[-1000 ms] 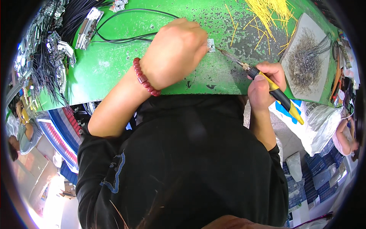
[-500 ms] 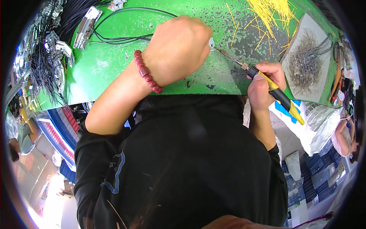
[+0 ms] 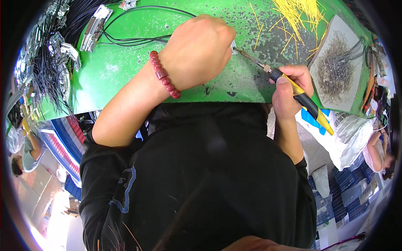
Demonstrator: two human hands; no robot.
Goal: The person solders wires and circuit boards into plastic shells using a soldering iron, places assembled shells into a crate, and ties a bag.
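My left hand, a red bead bracelet at its wrist, is closed above the green table, back of the hand up. A small silvery connector pokes out past its fingers, which mostly hide it. Looped black cable runs in under this hand from the left. In my right hand is a black and yellow soldering iron, gripped like a pen. Its thin metal tip points left and meets or nearly meets the connector; contact is too small to tell.
Yellow thin tubes lie scattered at the far right. Beside them a grey pad bears dark residue and fine wires. Metal parts with black cables are heaped at the left; one metal piece lies apart. People work at both sides.
My left hand has shifted very slightly up and right with the connector. The soldering iron has moved a little with my right hand, its tip staying at the connector.
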